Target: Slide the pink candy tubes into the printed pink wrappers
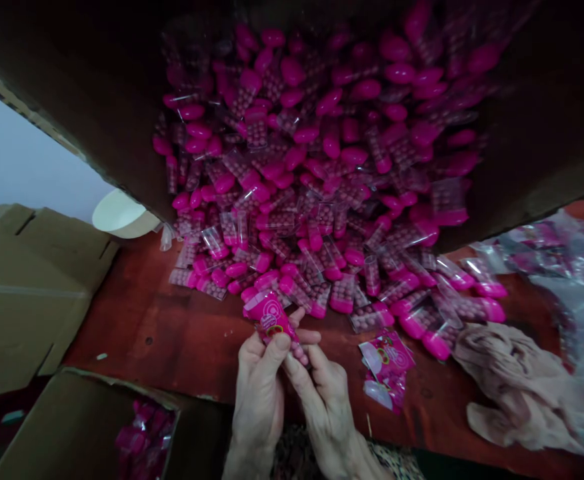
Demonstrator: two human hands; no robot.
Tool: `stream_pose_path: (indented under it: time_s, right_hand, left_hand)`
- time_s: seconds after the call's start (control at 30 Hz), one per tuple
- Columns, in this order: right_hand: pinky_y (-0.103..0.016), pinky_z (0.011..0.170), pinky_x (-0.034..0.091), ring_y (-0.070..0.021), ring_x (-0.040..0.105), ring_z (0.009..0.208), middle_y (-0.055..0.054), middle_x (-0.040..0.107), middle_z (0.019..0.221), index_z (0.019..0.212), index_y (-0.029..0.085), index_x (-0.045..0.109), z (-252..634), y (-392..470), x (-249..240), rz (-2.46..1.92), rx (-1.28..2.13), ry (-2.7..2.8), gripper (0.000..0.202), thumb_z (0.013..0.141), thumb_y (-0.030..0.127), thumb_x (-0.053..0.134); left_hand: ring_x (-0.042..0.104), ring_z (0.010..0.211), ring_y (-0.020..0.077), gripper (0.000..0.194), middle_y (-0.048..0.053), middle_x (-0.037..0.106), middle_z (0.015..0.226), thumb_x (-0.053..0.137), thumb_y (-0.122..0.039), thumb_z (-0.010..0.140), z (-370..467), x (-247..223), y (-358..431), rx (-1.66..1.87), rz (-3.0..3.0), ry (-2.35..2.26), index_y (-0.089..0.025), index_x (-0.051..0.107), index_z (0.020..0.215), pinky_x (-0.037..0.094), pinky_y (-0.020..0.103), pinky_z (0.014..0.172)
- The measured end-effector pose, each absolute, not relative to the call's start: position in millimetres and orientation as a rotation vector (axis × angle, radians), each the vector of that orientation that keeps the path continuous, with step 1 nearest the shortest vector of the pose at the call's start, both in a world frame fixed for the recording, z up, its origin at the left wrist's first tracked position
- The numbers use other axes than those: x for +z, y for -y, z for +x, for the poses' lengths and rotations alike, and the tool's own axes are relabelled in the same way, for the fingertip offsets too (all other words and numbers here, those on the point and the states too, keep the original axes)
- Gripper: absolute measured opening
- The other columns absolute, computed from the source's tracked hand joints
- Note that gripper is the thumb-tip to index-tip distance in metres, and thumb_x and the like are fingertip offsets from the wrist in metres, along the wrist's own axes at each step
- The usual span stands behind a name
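Observation:
Near the front of the table, my left hand (261,387) is closed, its thumb pressed on a pink printed wrapper (271,315). My right hand (322,393) is closed beside it, its fingers pinching the lower end of a clear candy container (299,353) whose pink balls show below the wrapper. The wrapper is around the upper part of the container; its far end is hidden inside. Beyond my hands spreads a big heap of clear candy containers with pink caps (342,293). Several flat pink wrappers (392,360) lie to the right of my right hand.
A large cardboard box (72,87) lies open toward me behind the heap. An open carton (87,400) at lower left holds pink packs (145,433). Another carton (32,280) and a white bowl (122,213) stand left. A beige cloth (517,380) and plastic bags (582,300) lie right.

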State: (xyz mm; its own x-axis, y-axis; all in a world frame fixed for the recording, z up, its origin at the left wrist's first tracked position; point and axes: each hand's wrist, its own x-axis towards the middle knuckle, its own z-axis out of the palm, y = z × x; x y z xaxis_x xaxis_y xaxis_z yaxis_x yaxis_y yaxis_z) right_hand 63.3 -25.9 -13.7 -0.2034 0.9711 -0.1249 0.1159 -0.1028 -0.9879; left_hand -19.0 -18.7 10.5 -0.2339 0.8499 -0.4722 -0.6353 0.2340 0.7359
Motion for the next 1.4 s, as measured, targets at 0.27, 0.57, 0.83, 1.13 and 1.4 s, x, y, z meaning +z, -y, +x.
stream_pose_path:
  time_s: [0.27, 0.57, 0.83, 1.13, 1.4]
  right_hand:
    - [-0.018, 0.045, 0.031, -0.0070, 0.044, 0.047, 0.004, 0.050, 0.059, 0.073, 0.019, 0.048, 65, 21, -3, -1.151, 1.486, 1.573, 0.021, 0.091, 0.030, 0.044]
    - [-0.019, 0.047, 0.036, -0.0096, 0.050, 0.049, 0.002, 0.055, 0.062, 0.084, 0.018, 0.054, 64, 20, 2, -1.211, 1.459, 1.552, 0.018, 0.091, 0.029, 0.042]
    - [-0.020, 0.051, 0.040, -0.0123, 0.056, 0.054, 0.002, 0.059, 0.062, 0.075, 0.021, 0.053, 70, 19, 7, -1.228, 1.490, 1.643, 0.020, 0.090, 0.032, 0.044]
    - [-0.020, 0.052, 0.043, -0.0124, 0.057, 0.055, 0.000, 0.064, 0.068, 0.098, 0.020, 0.061, 70, 20, 4, -1.220, 1.500, 1.633, 0.022, 0.091, 0.032, 0.043]
    - [-0.021, 0.047, 0.043, -0.0147, 0.061, 0.055, 0.001, 0.067, 0.067, 0.089, 0.028, 0.064, 79, 12, 23, -1.185, 1.520, 1.695, 0.017, 0.089, 0.032, 0.047]
  left_hand:
    - [0.066, 0.070, 0.0205, 0.027, 0.014, 0.072, 0.086, 0.063, -0.037, 0.076, -33, 15, 18, 1.493, 0.313, -1.168, -0.012, 0.071, 0.084, 0.052, 0.030, 0.065]
    - [0.066, 0.074, 0.0219, 0.028, 0.015, 0.072, 0.086, 0.060, -0.037, 0.078, -25, 7, 24, 1.423, 0.318, -1.122, -0.012, 0.071, 0.082, 0.052, 0.032, 0.069]
    - [0.066, 0.086, 0.0262, 0.024, 0.010, 0.073, 0.081, 0.064, -0.039, 0.074, -32, 9, 19, 1.513, 0.358, -1.141, -0.015, 0.069, 0.075, 0.051, 0.035, 0.076]
    - [0.066, 0.083, 0.0262, 0.027, 0.013, 0.072, 0.085, 0.059, -0.040, 0.077, -29, 11, 23, 1.423, 0.377, -1.152, -0.014, 0.068, 0.079, 0.050, 0.036, 0.076]
    - [0.062, 0.098, 0.0293, 0.031, 0.011, 0.072, 0.077, 0.059, -0.045, 0.076, -27, 14, 23, 1.486, 0.366, -1.179, -0.016, 0.067, 0.077, 0.048, 0.039, 0.082]
